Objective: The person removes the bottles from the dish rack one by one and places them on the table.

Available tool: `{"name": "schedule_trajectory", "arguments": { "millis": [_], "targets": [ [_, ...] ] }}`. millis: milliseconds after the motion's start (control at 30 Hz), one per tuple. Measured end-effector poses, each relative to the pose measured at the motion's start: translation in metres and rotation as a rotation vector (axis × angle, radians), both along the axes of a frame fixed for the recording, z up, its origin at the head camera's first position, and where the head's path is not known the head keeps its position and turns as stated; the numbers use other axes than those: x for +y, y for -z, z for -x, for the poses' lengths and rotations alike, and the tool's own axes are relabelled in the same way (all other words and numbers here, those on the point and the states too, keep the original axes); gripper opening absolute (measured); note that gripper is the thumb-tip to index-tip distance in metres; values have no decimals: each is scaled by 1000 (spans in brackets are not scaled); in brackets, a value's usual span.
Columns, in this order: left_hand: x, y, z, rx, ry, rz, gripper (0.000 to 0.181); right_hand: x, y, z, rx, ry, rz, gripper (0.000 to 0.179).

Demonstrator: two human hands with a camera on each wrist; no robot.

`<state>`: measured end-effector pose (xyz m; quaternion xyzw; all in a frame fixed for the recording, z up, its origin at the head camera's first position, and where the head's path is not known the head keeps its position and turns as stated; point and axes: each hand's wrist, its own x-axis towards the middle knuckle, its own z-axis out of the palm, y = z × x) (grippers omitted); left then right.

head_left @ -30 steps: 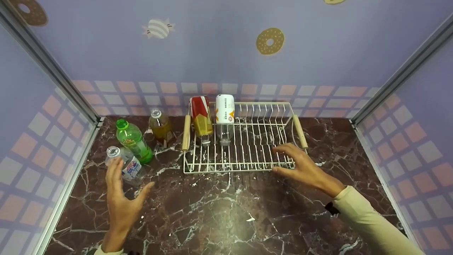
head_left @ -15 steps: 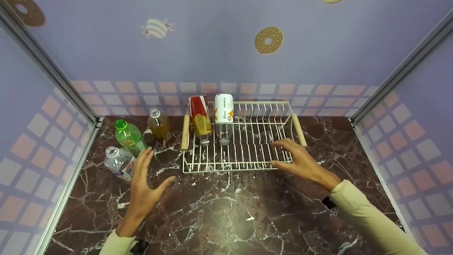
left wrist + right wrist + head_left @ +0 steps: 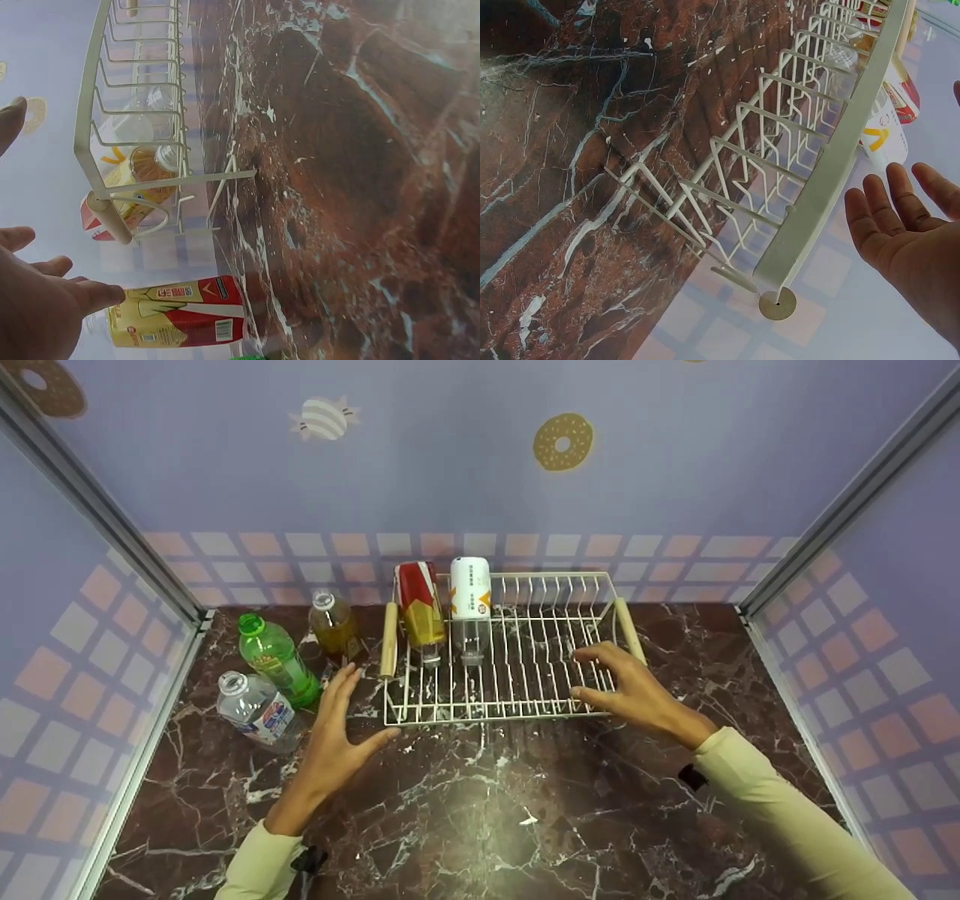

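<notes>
quietly, two bare hands reach over a dark marbled counter [image 3: 450,817], each with thumb parted wide from lightly bent fingers and nothing in its grasp. the left hand [image 3: 334,750] hovers between a clear bottle [image 3: 266,720] and a wire rack [image 3: 525,704]; beyond its fingertips an amber bottle [image 3: 337,631] stands upright, touching or not i cannot tell. a green bottle [image 3: 281,664] stands behind the clear one. the right hand [image 3: 637,694] is at the rack's right front corner. towards the rack's left end, a red and yellow bottle [image 3: 421,604] and a white-labelled bottle [image 3: 471,589] lean neck down. the bottles look like thin, uncapped plastic, probably light, easily dented and a little slick; a gentle wrap around the label would suit them. the rack seems stiff and hollow, best lifted by its wooden handles [image 3: 630,634].
</notes>
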<state>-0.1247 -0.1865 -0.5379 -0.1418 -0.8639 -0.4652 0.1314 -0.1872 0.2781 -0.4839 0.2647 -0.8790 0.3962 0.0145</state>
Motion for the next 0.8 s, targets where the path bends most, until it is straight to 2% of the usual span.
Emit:
{"name": "schedule_trajectory", "arguments": {
  "millis": [167,333,633,800],
  "targets": [
    [7,0,8,-97,39,12,114,-1,2,2,9,2,3,59],
    [11,1,16,-162,61,12,119,-3,3,1,-27,22,-12,62],
    [14,6,27,-229,78,27,124,-4,5,2,-34,20,-9,61],
    [16,9,31,-237,83,12,125,-8,4,5,-57,7,-15,61]
  ]
}}
